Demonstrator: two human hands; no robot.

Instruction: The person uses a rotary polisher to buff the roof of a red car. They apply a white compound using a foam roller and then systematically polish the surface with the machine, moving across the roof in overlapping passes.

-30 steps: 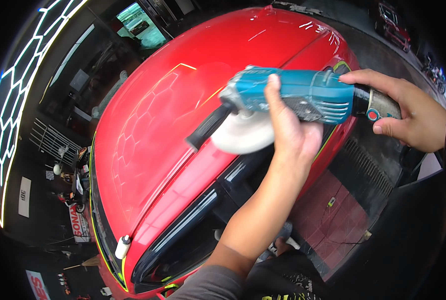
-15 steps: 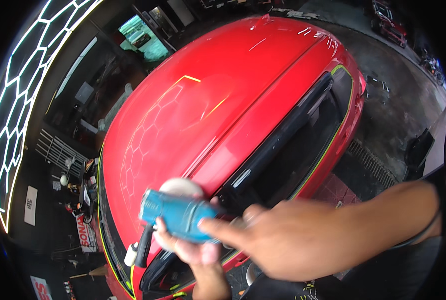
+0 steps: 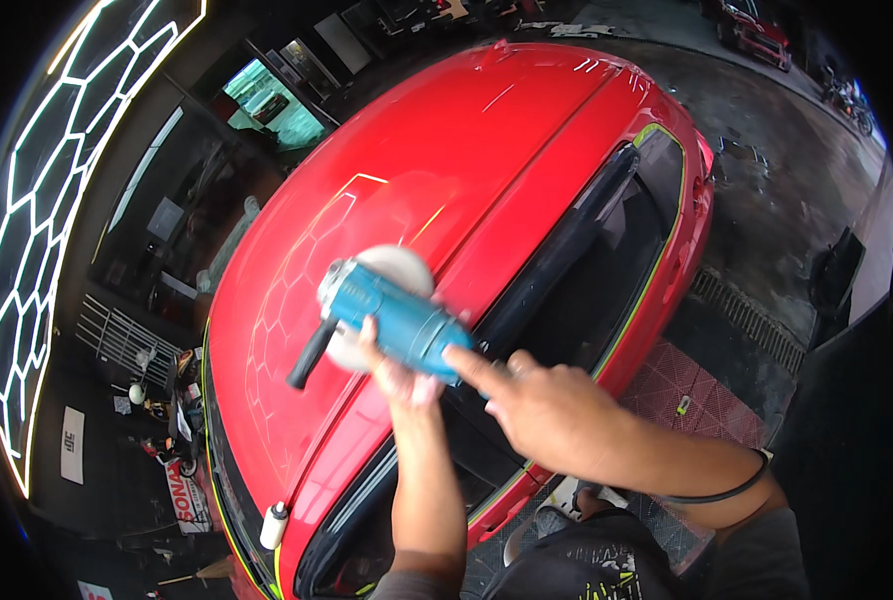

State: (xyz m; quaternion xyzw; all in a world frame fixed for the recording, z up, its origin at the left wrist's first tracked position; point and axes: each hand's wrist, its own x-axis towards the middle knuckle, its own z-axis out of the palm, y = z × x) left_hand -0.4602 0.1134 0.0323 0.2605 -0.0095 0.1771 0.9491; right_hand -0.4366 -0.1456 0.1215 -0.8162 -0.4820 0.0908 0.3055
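Observation:
My left hand (image 3: 406,380) supports a blue and silver rotary polisher (image 3: 391,315) from below, its fingers wrapped round the body. A black side handle (image 3: 313,353) sticks out near its head. The round white polishing pad (image 3: 396,265) shows partly behind the tool, which is tilted and held above the red car roof (image 3: 366,120). With its forefinger stretched out, my right hand (image 3: 546,415) touches the rear end of the polisher. The other right fingers are loosely bent, with no grip visible. A white bottle with a dark cap (image 3: 274,527) sits at the roof's near left corner.
Yellow-green masking tape (image 3: 621,350) edges the windows and windscreen. A hexagon light panel (image 3: 41,240) glows at the left and reflects in the roof. Red floor tiles (image 3: 706,400) and a floor grate (image 3: 751,320) lie right of the car. Another red car (image 3: 756,40) stands far right.
My hands and the polisher have moved up and farther over the roof. The bottle shows more fully, and the view has shifted so that more of both my arms is visible.

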